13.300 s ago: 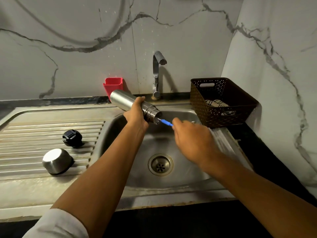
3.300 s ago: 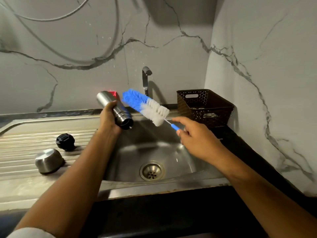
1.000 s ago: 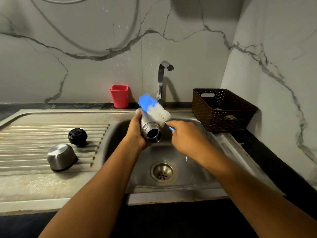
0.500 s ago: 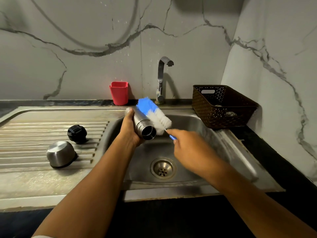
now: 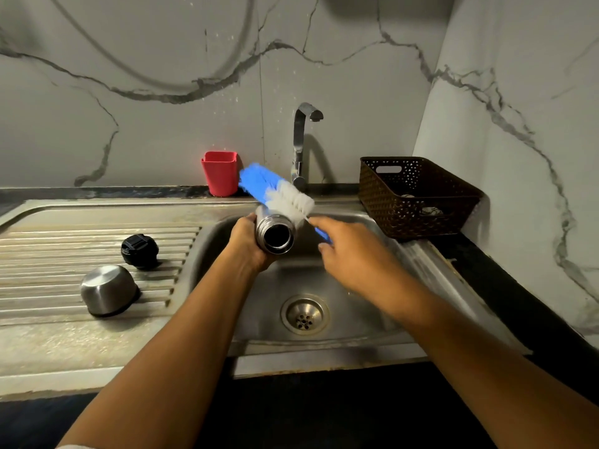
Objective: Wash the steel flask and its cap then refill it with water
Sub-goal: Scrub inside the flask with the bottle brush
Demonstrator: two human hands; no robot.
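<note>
the steel flask [image 5: 275, 233] is held over the sink [image 5: 356, 303], roughly level, open mouth facing the camera, just in front of the tap [image 5: 299, 147]. the left hand [image 5: 248, 246] grasps its body with fingers wrapped round it. the bottle brush [image 5: 275, 191] lies across the outside of the flask near the neck. the right hand [image 5: 350, 254] holds the brush by its blue handle; the exact finger placement is blurred. no water is seen running from the tap.

the black cap [image 5: 140, 251] and the steel cup lid [image 5: 108, 290], the latter upside down, rest apart on the ribbed drainboard [image 5: 64, 241], well left of the sink. a red cup [image 5: 220, 173] stands at the wall. a brown basket [image 5: 415, 196] sits right of the sink beside the dark tabletop [image 5: 479, 270].

judged step: scrubbing the flask exterior; cap washing, rinsing and refilling remain.

hazards:
- slip: a wet, smooth steel body held in one hand may twist or drop into the sink under brush pressure.
- collision: the brush head is close to the tap and the red cup; a long stroke may strike either.
- residue: unrinsed soap would contaminate the refill.
</note>
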